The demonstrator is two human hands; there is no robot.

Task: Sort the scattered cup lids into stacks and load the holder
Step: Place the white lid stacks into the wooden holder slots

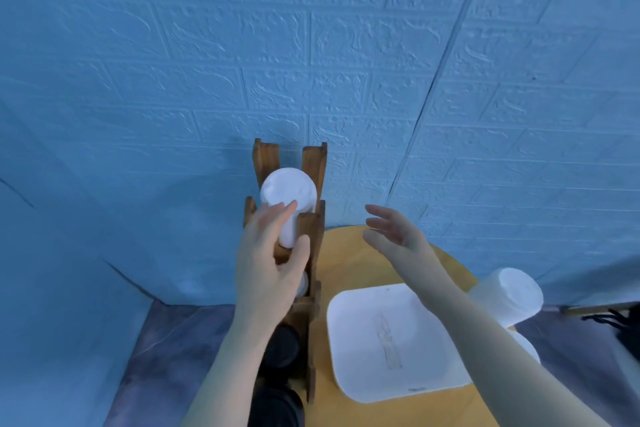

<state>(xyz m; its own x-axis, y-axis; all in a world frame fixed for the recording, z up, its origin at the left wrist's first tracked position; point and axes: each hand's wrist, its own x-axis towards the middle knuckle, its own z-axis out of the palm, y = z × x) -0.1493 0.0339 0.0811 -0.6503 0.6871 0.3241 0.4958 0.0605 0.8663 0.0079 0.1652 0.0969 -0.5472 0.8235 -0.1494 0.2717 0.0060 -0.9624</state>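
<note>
A tall wooden holder (313, 170) stands at the left edge of the round yellow table (349, 263). A white stack (287, 189) of lids or cups fills its upper compartment. Black lids (282, 347) sit in a lower compartment, and more black ones (277, 406) lie below. My left hand (273, 263) is around the holder's middle section, fingers on the white stack and thumb against the front post. My right hand (391, 229) hovers to the right of the holder with fingers spread and nothing in it.
A white square tray (349, 333) lies on the table in front of me. A white stack (512, 295) lies on its side at the table's right edge, partly behind my right forearm. A blue brick-pattern wall stands close behind the table.
</note>
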